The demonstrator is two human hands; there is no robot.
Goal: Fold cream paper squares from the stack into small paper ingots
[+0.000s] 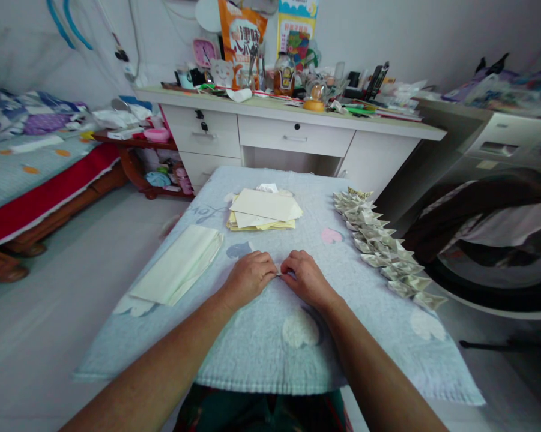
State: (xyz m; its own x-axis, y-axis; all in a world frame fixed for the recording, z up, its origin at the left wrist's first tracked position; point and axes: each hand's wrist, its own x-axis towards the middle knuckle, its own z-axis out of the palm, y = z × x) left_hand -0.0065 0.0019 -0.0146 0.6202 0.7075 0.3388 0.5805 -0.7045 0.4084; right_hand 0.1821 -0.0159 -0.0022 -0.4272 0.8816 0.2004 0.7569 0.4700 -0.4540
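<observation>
Over the middle of the cloth-covered table (261, 354), my left hand (253, 273) and my right hand (305, 276) meet with their fingertips pinched. A small piece of folded paper (278, 274) shows between them, mostly hidden by the fingers. Beyond the hands lies a stack of cream and yellow paper sheets (265, 207). To the left is a folded pale-green bundle of paper or cloth (178, 267). Rows of folded, pointed paper pieces (378, 246) run along the table's right side, nested close together.
A white desk (297, 135) stands behind the table, its top crowded with an orange bag (242, 39), a jar (284, 75) and other clutter. An open front-loading washing machine (495, 240) with laundry is at right. A bed (31, 168) is at left.
</observation>
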